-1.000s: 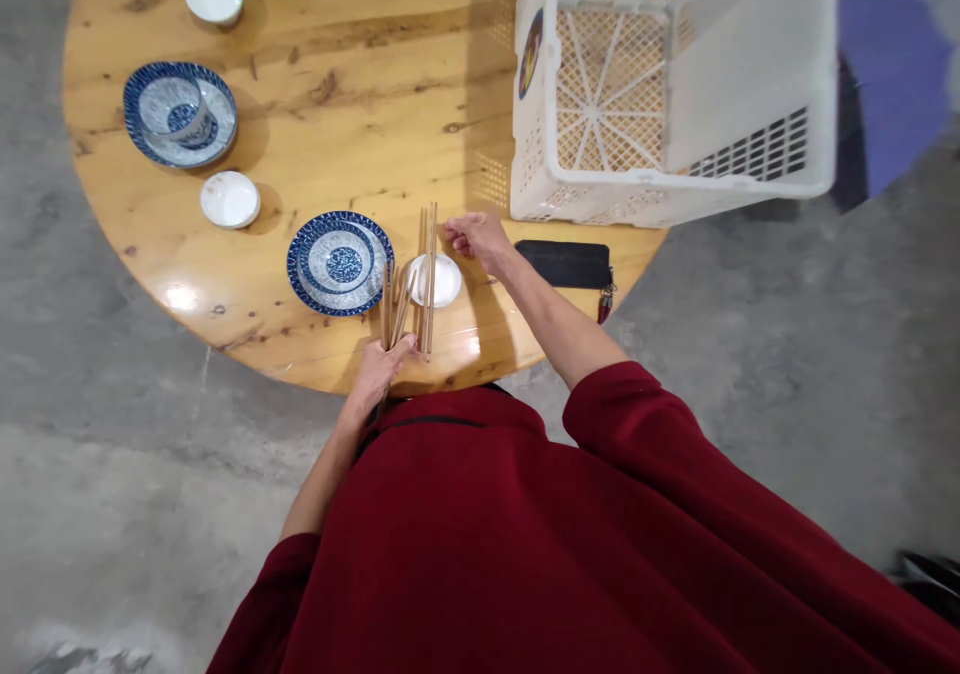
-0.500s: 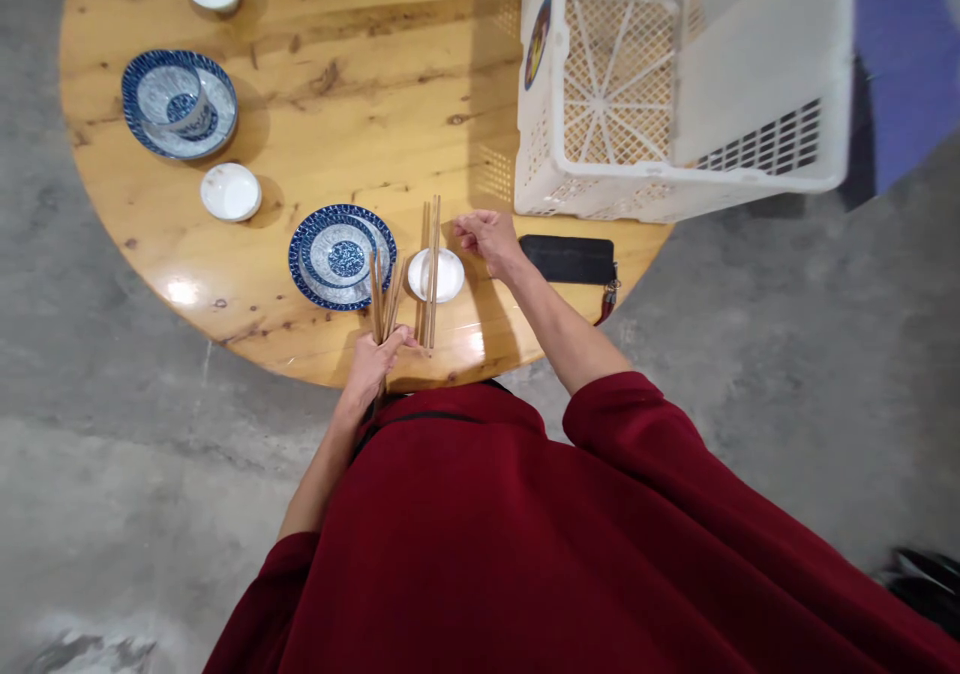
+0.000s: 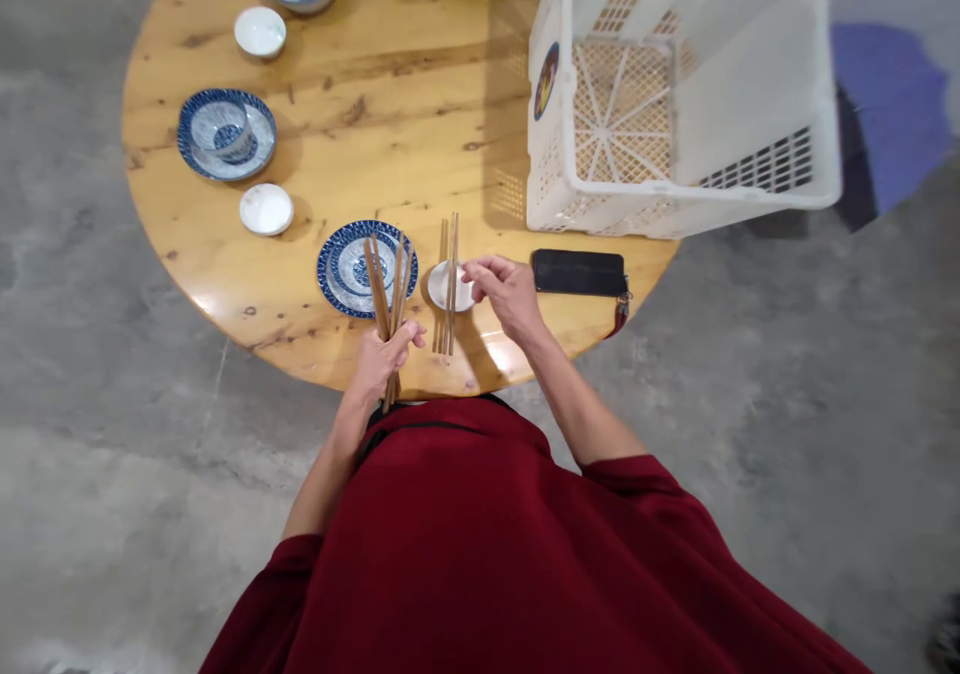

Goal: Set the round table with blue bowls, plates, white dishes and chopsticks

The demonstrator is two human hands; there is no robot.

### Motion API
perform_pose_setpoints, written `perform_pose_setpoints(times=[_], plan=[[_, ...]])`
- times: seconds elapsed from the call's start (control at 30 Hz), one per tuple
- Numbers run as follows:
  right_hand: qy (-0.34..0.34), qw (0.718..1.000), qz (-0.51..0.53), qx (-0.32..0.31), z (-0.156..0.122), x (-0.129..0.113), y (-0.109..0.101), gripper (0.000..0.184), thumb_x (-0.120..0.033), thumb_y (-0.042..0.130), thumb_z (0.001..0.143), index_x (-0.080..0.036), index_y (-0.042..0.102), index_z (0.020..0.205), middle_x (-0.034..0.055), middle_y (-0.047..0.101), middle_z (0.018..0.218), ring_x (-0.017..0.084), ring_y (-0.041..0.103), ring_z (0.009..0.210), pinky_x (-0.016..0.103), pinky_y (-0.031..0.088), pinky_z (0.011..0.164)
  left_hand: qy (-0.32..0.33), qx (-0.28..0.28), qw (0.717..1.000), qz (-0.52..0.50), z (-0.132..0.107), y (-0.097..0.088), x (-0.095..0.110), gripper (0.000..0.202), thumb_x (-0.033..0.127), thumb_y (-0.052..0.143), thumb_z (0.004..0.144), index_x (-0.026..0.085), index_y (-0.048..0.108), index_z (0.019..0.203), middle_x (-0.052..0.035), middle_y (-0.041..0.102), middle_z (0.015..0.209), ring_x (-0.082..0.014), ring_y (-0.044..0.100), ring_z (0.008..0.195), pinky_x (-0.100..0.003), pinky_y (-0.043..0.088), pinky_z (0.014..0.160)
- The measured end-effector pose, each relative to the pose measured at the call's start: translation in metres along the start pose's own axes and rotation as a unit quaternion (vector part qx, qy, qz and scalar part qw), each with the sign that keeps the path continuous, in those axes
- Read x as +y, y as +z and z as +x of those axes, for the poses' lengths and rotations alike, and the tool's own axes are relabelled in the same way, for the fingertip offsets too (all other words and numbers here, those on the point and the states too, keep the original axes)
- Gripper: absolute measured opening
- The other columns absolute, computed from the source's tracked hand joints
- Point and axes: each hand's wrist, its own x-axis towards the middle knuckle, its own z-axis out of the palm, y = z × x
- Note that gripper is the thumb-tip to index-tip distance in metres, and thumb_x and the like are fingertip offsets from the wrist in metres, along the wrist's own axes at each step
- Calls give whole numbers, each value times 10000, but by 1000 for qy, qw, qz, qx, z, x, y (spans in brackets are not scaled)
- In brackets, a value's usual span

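My left hand [image 3: 381, 362] is closed round a bundle of wooden chopsticks [image 3: 390, 289], which fan out upward over a blue-patterned plate with a matching bowl [image 3: 346, 274] on it. To the right of that plate, a pair of chopsticks [image 3: 453, 299] lies across a small white dish [image 3: 438, 289]. Just right of this pair is my right hand [image 3: 510, 299], its fingers loosely bent and apart, with nothing seen in them. Its fingertips hover at the dish's right rim; whether they touch it I cannot tell.
On the round wooden table [image 3: 405, 114] stands a large white plastic crate [image 3: 555, 174] at the right. A black phone [image 3: 577, 271] lies in front of it. More blue plates with bowls [image 3: 259, 149] and white dishes [image 3: 266, 210] sit to the left. A purple object [image 3: 892, 104] is beyond the crate.
My right hand has come down and closer to the small white dish. My left hand still holds the chopstick bundle. The view has shifted, showing more of the table's far left.
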Motion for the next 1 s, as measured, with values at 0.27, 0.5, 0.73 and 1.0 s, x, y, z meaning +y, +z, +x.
perform_pose_setpoints(times=[0.27, 0.5, 0.73, 1.0], plan=[[-47, 987, 54, -144, -37, -45, 62, 485, -613, 775, 776, -219, 689, 1046, 27, 714, 925, 196, 686, 868, 321, 573, 805, 42, -93, 994, 26, -11, -7, 24, 399, 537, 728, 808, 143, 676, 776, 6, 592, 599, -55, 378, 452, -225, 272, 456], [-72, 982, 57, -164, -69, -45, 111, 445, -646, 582, 919, -228, 630, 1064, 73, 755, 1003, 235, 718, 922, 383, 604, 874, 25, -59, 995, 77, -6, -29, 20, 375, 432, 855, 667, 174, 590, 729, 38, 514, 570, -102, 455, 548, -241, 364, 528], [-153, 978, -21, -140, -88, -34, 124, 357, -518, 467, 1002, -225, 614, 1145, 92, 745, 1051, 247, 714, 983, 400, 572, 926, 11, -76, 997, -19, 1, -40, 9, 587, 375, 901, 604, 141, 670, 1090, 35, 581, 670, -96, 464, 570, -240, 395, 548], [-194, 968, -110, -117, -100, -29, 123, 304, -450, 503, 992, -217, 670, 1092, 100, 730, 973, 261, 696, 928, 382, 578, 825, 26, -93, 988, -123, 7, -35, 5, 450, 367, 925, 612, 177, 686, 942, -78, 706, 852, -227, 661, 888, -298, 543, 702]])
